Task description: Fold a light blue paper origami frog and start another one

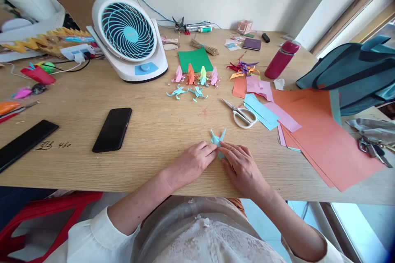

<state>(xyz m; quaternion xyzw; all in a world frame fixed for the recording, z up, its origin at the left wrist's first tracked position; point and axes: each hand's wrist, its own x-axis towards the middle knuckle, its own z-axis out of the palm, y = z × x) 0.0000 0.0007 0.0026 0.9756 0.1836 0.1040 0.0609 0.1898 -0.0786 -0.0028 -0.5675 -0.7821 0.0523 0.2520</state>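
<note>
A small light blue origami piece (217, 139) lies on the wooden table close to the front edge, two narrow points sticking up and away from me. My left hand (196, 161) rests beside it, fingers together and fingertips pressed on its left side. From the right, my right hand (243, 167) bends over the paper, its fingers holding the near part down. The fingers hide much of the lower half of the fold. White-handled scissors (240, 114) lie partly open just beyond my right hand.
Several folded paper figures (191, 74) stand by a green sheet (196, 59). Blue strips (262, 111) and large orange sheets (327, 144) cover the right side, near a red bottle (282, 59) and a teal bag (348, 74). A phone (112, 130) and a fan (128, 37) occupy the left.
</note>
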